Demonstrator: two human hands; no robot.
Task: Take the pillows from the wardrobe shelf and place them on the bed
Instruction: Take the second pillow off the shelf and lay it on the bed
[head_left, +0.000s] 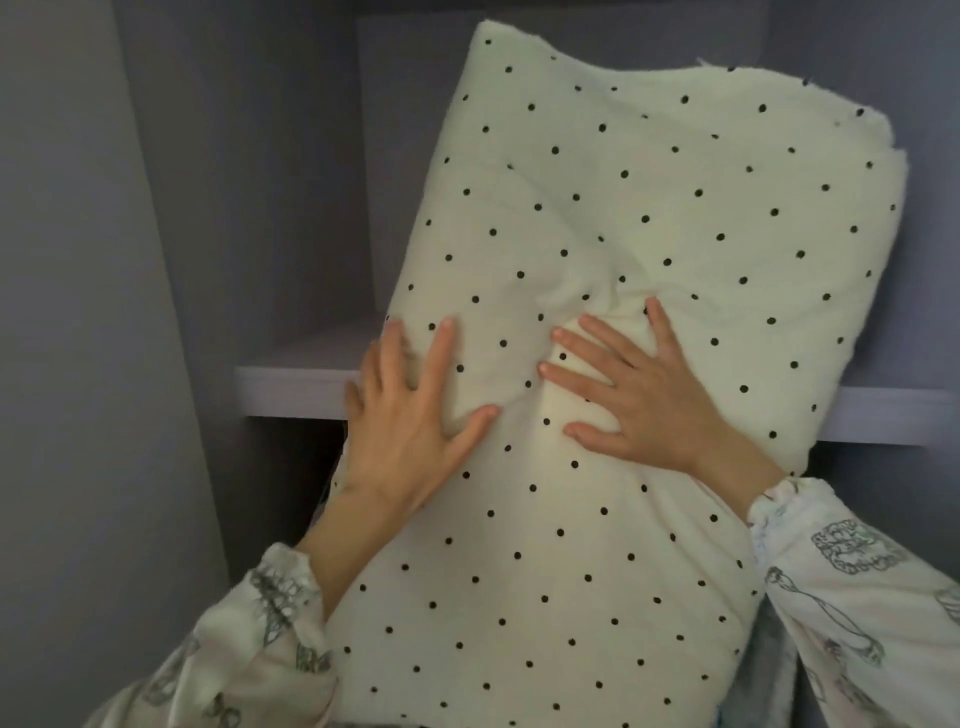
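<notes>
A large cream pillow with black dots (649, 234) fills most of the view, tilted, its upper part inside the wardrobe and its lower part hanging out over the shelf edge (291, 392). My left hand (415, 410) presses flat on the pillow's left side, fingers spread and wrapping its edge. My right hand (634, 389) presses into the pillow's middle, fingers spread, denting the fabric. Both hands hold the pillow. No bed is in view.
The grey wardrobe side wall (171, 208) stands on the left, with a back panel (405, 130) behind the pillow. The shelf continues to the right (883, 415). A dark compartment lies below the shelf. Some pale fabric shows at the bottom right (774, 675).
</notes>
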